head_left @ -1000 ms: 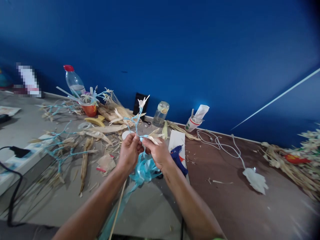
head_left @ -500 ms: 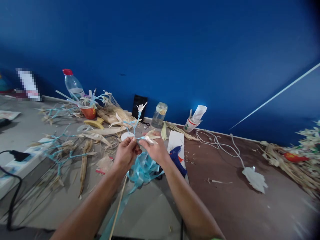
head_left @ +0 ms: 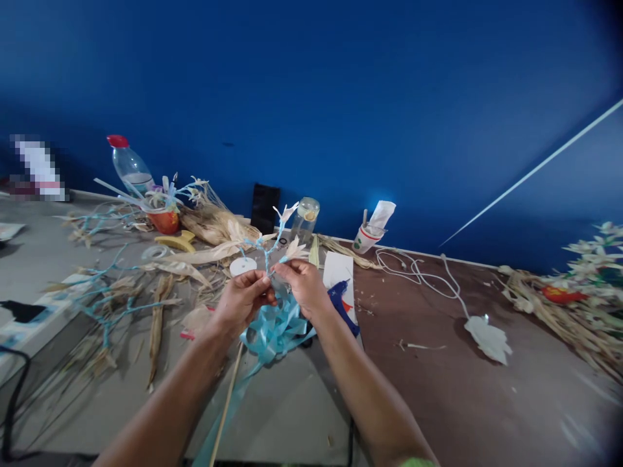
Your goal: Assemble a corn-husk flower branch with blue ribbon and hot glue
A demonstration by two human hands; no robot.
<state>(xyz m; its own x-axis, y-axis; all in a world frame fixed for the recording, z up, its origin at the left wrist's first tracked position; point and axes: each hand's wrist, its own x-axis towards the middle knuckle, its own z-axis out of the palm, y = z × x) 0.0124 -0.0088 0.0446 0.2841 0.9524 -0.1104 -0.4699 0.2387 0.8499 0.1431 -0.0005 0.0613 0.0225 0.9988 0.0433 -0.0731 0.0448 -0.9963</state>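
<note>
My left hand (head_left: pixel 242 300) and my right hand (head_left: pixel 305 285) meet over the table, both pinching the stem of a small branch (head_left: pixel 271 242) wrapped in light blue ribbon and tipped with pale husk flowers. A loose bundle of light blue ribbon (head_left: pixel 272 329) hangs below my hands and trails down toward me beside a thin wooden stick (head_left: pixel 224 410). Both hands have their fingers closed on the stem.
A blue glue gun (head_left: pixel 343 306) lies on white paper just right of my hands. Dried husks and ribbon-wrapped twigs (head_left: pixel 114 295) litter the left. A plastic bottle (head_left: pixel 127 166), an orange cup (head_left: pixel 164 220), a glass jar (head_left: pixel 305 220), a paper cup (head_left: pixel 367 239) and a white cord (head_left: pixel 418 272) line the blue wall.
My hands have lowered a little and the branch has tilted to the right. The view has shifted slightly rightward.
</note>
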